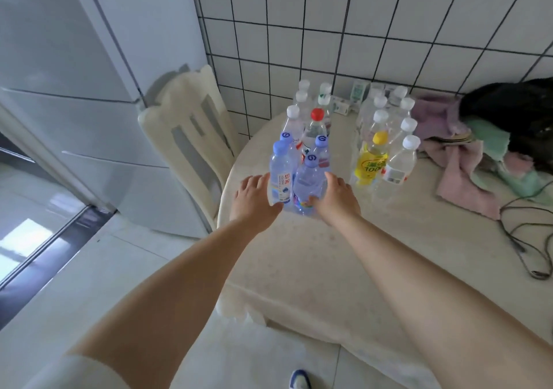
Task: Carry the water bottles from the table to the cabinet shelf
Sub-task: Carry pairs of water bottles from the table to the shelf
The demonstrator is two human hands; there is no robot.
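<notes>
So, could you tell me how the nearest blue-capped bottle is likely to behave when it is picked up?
The blue-capped bottle looks full, so probably heavy for its size. Its thin clear plastic may dent under the hands. Tall and narrow among close neighbours, it could tip or knock them.

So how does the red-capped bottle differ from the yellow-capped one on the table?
The red-capped bottle is clear, while the yellow-capped bottle has a bright yellow body with printing. The red-capped one stands in the left cluster, behind the blue-capped bottles the hands are reaching for; the yellow-capped one stands in the right cluster among white-capped bottles. Both stand upright, capped and untouched.
</notes>
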